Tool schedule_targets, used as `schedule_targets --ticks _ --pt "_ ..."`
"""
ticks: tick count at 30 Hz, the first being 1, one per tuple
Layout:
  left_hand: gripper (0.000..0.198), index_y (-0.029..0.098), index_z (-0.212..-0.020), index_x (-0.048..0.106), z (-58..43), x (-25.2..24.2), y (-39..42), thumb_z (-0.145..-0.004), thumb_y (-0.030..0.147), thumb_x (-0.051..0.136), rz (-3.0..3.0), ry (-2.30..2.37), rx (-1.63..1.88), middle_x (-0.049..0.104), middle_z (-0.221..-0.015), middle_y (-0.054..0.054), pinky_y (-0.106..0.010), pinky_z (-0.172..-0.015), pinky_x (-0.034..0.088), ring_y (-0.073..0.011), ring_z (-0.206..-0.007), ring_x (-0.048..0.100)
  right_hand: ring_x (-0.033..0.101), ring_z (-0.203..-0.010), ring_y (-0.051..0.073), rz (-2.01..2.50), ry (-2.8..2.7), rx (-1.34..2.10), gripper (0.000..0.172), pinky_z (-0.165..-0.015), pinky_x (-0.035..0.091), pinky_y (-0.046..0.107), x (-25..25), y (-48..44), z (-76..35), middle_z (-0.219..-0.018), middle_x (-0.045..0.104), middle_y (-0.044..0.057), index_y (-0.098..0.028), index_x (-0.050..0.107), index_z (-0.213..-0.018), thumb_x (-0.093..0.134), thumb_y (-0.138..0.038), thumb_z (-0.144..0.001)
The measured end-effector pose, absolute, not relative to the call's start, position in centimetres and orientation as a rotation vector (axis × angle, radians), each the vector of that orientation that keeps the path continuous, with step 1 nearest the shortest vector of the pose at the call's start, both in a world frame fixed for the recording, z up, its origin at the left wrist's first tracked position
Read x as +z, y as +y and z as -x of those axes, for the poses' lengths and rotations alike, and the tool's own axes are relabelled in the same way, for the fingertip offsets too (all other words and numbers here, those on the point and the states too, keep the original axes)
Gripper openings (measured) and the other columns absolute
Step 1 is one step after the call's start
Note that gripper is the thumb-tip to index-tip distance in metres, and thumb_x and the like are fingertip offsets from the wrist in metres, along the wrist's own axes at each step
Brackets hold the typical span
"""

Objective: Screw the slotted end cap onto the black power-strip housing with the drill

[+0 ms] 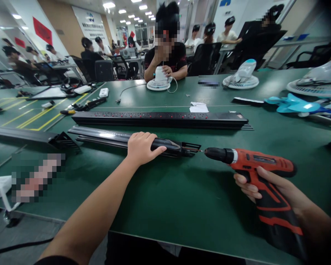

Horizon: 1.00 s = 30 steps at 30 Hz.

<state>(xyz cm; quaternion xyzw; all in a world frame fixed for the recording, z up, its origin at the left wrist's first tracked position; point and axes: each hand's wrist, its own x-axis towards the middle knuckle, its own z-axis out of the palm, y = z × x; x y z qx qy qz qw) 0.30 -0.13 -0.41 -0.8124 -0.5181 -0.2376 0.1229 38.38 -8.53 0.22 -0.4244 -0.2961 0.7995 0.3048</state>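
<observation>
**A:** What is your left hand doing?

**B:** It lies palm down on a long black metal rail, with my fingers curled over the far edge and my thumb stretched along the top. It clasps the rail near its right end and presses it onto the green table.

**A:** And the right hand?

**B:** It is wrapped tight around the grip of a red and black cordless drill. I hold the drill level, with its thin bit at the open bracket on the rail's right end.

**A:** What lies around it?

**B:** A black power strip with red switches lies just behind the rail and parallel to it. Farther off, a co-worker across the table holds a small white desk fan, and a blue plastic fan blade lies to my right.
</observation>
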Motion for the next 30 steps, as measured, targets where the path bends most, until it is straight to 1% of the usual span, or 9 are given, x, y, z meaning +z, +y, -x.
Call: schedule_targets --ticks 8,18,30 --pt "0.059 0.023 -0.105 0.076 -0.3 -0.4 -0.1 -0.097 0.075 0.048 2.371 -1.507 -0.703 0.078 -0.096 -0.008 -0.047 -0.092 0.049 -0.0314 -0.095 0.070 0.037 -0.042 0.009 1.091 -0.781 2.119 0.038 -0.037 0.038 0.021 -0.8 -8.4 -39.1 -0.050 0.047 -0.003 -0.022 0.057 -0.075 0.048 -0.057 -0.063" --pt "0.059 0.023 -0.105 0.075 -0.3 -0.4 -0.1 -0.097 0.075 0.049 2.364 -1.508 -0.687 0.078 -0.096 -0.008 -0.047 -0.092 0.049 -0.0316 -0.096 0.070 0.037 -0.043 0.009 1.106 -0.771 2.105 0.039 -0.038 0.038 0.021 -0.9 -8.5 -39.2 -0.050 0.044 -0.004 -0.020 0.057 -0.074 0.051 -0.057 -0.062" --pt "0.061 0.021 -0.106 0.076 -0.2 -0.5 0.0 -0.098 0.075 0.048 2.366 -1.489 -0.691 0.078 -0.096 -0.009 -0.048 -0.091 0.049 -0.0323 -0.095 0.070 0.035 -0.043 0.008 1.043 -0.794 2.138 0.038 -0.038 0.037 0.021 -1.4 -8.3 -39.6 -0.052 0.047 -0.002 -0.019 0.059 -0.076 0.046 -0.053 -0.067"
